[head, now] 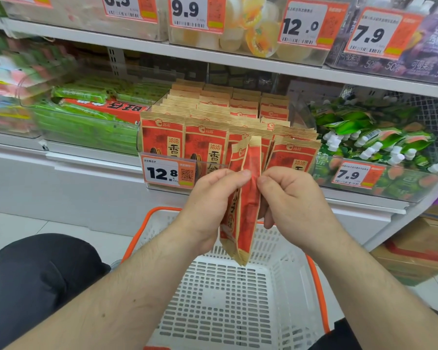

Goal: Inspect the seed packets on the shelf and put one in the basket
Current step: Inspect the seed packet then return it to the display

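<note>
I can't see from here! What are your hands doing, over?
Left hand and right hand both pinching one seed packet. Packet above the basket, not yet in. Nothing in the way, over.

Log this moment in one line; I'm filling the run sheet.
red paper seed packet | pinched by left hand, right hand | over white plastic basket | not dropped

white shelf (91, 157), seed packets (162, 137), basket (228, 299) on floor (15, 228)
</note>
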The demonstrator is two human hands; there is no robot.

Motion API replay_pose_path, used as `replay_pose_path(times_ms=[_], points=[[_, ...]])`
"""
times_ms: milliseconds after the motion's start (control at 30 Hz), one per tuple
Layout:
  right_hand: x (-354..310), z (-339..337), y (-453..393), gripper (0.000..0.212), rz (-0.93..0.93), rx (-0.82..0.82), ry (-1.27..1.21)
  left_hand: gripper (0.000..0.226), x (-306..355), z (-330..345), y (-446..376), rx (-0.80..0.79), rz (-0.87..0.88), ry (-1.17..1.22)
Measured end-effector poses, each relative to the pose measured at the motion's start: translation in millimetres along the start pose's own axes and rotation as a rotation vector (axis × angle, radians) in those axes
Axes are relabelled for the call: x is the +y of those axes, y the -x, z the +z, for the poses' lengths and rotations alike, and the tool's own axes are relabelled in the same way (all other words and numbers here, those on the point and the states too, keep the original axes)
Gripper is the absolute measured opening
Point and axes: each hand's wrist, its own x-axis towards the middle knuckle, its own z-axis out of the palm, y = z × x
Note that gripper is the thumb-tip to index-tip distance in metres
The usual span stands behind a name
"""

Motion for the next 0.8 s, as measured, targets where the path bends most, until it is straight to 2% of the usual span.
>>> replay_pose_path(times_ms=[67, 133, 167, 267, 333, 400, 567, 667, 733, 800], points=[[-1, 0, 1, 0.03, -0.01, -0.014, -0.024, 0.027, 2, -1, -1, 0.015, -0.012, 0.009], [-4, -2, 4, 0.011, -0.009, -0.11, -0.043, 0.027, 5, -3, -2, 0.022, -0.032, 0.034], [-4, -4, 6, 0.015, -0.004, -0.188, -0.034, 0.03, 7, -4, -3, 0.027, -0.045, 0.049], [-6, -8, 9, 0.062, 0.015, -0.397, -0.032, 0.033, 12, -8, -3, 0.045, -0.049, 0.093], [-7, -10, 10, 0.074, 0.001, -0.457, -0.058, 0.03, 12, -9, -3, 0.056, -0.035, 0.111], [-7, -12, 10, 0.077, -0.018, -0.485, -0.067, 0.03, 12, -9, -3, 0.062, -0.032, 0.118], [-2, -13, 8, 0.077, 0.002, -0.485, -0.125, 0.032, 13, -8, -1, 0.072, -0.034, 0.139], [5, -7, 5, 0.072, 0.011, -0.332, -0.084, 0.034, 15, -8, 0, 0.055, -0.043, 0.24], [8, -6, 2, 0.086, 0.05, -0.254, -0.063, 0.04, 16, -6, 2, 0.024, -0.051, 0.339], [9, -3, 1, 0.099, 0.111, -0.269, -0.078, 0.047, 15, -3, 4, -0.024, -0.082, 0.447]])
